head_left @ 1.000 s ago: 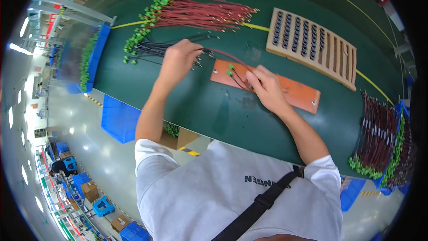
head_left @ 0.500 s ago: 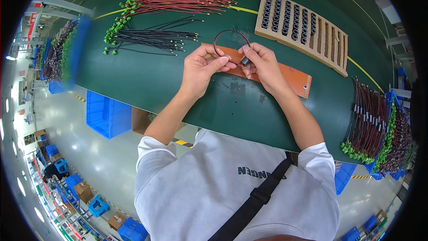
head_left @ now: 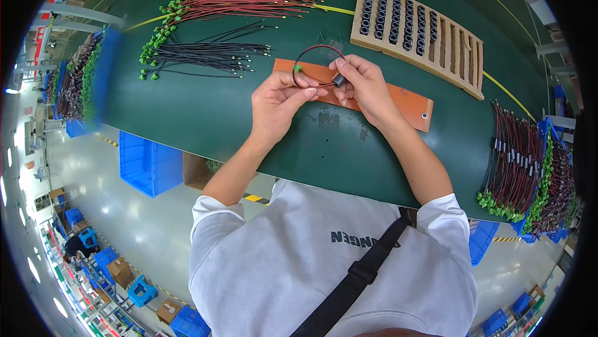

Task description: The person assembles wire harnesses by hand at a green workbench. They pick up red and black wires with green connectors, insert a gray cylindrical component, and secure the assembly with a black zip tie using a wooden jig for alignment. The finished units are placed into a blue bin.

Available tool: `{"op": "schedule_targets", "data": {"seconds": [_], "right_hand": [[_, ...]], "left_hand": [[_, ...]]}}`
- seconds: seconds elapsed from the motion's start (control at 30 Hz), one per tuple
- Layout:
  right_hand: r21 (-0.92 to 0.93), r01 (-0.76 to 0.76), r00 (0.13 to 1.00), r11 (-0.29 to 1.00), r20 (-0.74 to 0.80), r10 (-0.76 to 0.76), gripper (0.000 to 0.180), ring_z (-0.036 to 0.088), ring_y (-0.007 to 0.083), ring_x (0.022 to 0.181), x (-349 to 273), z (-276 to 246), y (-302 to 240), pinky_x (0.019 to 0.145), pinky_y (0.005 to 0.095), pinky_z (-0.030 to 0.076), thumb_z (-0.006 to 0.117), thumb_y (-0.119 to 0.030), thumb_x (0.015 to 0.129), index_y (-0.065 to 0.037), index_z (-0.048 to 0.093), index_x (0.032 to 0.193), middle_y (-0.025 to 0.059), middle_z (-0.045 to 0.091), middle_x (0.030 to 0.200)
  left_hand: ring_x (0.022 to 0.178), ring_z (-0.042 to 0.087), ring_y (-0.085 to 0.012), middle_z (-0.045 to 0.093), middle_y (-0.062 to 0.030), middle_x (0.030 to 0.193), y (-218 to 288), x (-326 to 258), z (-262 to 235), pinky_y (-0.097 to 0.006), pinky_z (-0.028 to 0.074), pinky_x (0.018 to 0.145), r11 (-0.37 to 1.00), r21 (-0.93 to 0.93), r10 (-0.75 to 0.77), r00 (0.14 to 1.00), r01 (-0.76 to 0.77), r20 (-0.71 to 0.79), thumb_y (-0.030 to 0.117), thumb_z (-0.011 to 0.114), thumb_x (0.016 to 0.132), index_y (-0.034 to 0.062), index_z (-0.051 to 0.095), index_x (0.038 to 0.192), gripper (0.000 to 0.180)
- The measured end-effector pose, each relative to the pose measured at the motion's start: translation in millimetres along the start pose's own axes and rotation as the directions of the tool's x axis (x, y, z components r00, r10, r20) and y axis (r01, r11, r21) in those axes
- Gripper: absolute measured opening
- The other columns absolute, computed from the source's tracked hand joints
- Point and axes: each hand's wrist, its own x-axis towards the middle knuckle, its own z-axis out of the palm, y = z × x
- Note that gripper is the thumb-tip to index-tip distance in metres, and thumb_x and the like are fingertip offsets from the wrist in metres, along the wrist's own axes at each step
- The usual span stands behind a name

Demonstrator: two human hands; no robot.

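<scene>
Wire loop [head_left: 314,63], red and black, arches above an orange board [head_left: 398,97] on the green table [head_left: 187,113]. Left hand [head_left: 280,97] pinches the wire ends shut between thumb and fingers; right hand [head_left: 364,81] closes on a small black ring [head_left: 338,80]. Best done with the ring steady and the wires fed straight.

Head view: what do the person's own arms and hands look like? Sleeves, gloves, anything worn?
Both hands are bare: no gloves, rings or watch show on the left hand or the right hand. The forearms are bare too. Short sleeves of a light grey T-shirt end above the elbows. A black strap with a buckle crosses the chest diagonally.
</scene>
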Motion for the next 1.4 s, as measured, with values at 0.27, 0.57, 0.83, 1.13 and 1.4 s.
{"op": "schedule_targets", "data": {"seconds": [0.27,0.57,0.83,1.13,1.4], "right_hand": [[0.023,0.038,0.999,0.999,0.004,-0.038,0.029,0.054,0.0081,0.053,-1.1,2.1,0.6,0.049,0.0228,0.044,0.063,-0.030,0.104,-0.001,0.062,0.105,0.0035,0.059,0.067],[-0.041,0.184,0.979,0.982,-0.077,-0.187,0.026,0.055,0.0049,0.054,-6.8,11.7,6.5,0.047,0.0198,0.044,0.073,-0.021,0.098,0.000,0.061,0.109,0.0010,0.064,0.075],[-0.230,0.321,0.936,0.919,-0.073,-0.345,0.019,0.066,0.0092,0.069,-16.8,7.5,13.2,0.058,0.0246,0.054,0.059,-0.020,0.106,-0.001,0.063,0.108,0.0053,0.070,0.082],[-0.870,0.456,0.640,0.187,0.175,-0.748,0.010,0.070,0.0256,0.087,-40.4,-3.1,-11.9,0.074,0.0346,0.057,0.058,-0.010,0.103,-0.002,0.059,0.108,0.0118,0.070,0.114],[-0.569,0.577,0.719,0.586,0.015,-0.694,0.014,0.062,0.0165,0.105,-70.5,-63.4,-7.8,0.091,0.0296,0.051,0.054,-0.010,0.105,-0.001,0.064,0.104,0.0098,0.067,0.118]], "left_hand": [[0.100,0.073,-0.0278,0.070,-0.0173,0.105,-3.6,-3.6,4.6,-0.037,0.062,0.090,0.998,0.046,0.043,0.998,-0.045,0.052,-0.014,0.064,0.092,-0.0040,0.060,0.097,0.011],[0.112,0.068,-0.0241,0.066,-0.0128,0.121,-11.2,8.3,12.2,-0.034,0.060,0.093,0.790,0.522,0.290,0.946,-0.322,0.145,-0.007,0.077,0.082,-0.0020,0.073,0.089,0.010],[0.105,0.071,-0.0246,0.067,-0.0149,0.123,-30.1,11.8,9.5,-0.034,0.061,0.087,0.881,0.370,0.271,0.955,-0.295,0.116,-0.008,0.072,0.086,-0.0026,0.071,0.096,0.012],[0.084,0.076,-0.0234,0.077,-0.0103,0.099,-13.9,18.7,26.7,-0.031,0.059,0.075,0.686,0.667,0.193,0.957,-0.289,0.216,0.004,0.075,0.087,0.0017,0.073,0.111,0.025],[0.107,0.071,-0.0238,0.074,-0.0152,0.115,5.2,56.1,31.3,-0.034,0.056,0.092,0.885,0.465,-0.229,0.862,-0.009,0.452,0.014,0.069,0.097,0.0001,0.072,0.119,0.026]]}}
